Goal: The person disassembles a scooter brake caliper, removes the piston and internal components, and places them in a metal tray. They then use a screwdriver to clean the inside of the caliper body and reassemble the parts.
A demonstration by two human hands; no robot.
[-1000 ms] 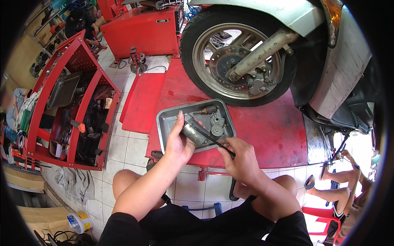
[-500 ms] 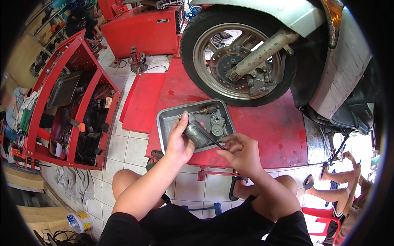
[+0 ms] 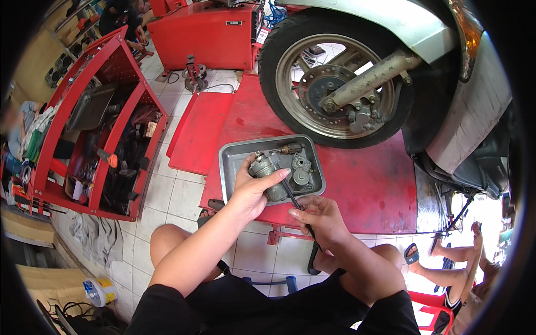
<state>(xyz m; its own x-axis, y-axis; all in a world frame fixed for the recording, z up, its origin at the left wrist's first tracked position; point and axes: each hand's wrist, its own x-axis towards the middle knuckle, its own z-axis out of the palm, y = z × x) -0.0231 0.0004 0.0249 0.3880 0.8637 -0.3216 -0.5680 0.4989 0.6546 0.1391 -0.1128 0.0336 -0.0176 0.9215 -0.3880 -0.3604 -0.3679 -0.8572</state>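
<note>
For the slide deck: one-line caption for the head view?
Left hand holds grey metal cylindrical part over grey metal tray; right hand holds black-handled tool.

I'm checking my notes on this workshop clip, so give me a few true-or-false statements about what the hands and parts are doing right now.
1. The left hand holds a grey metal cylindrical part over the grey metal tray. True.
2. The right hand is empty. False: it grips a black-handled tool whose tip reaches the part.
3. The tray sits on the red lift platform in front of the scooter wheel. True.
4. The tray is empty. False: other small metal parts lie in it.
5. The red tool cart stands to the person's right. False: it stands to the left.
</note>
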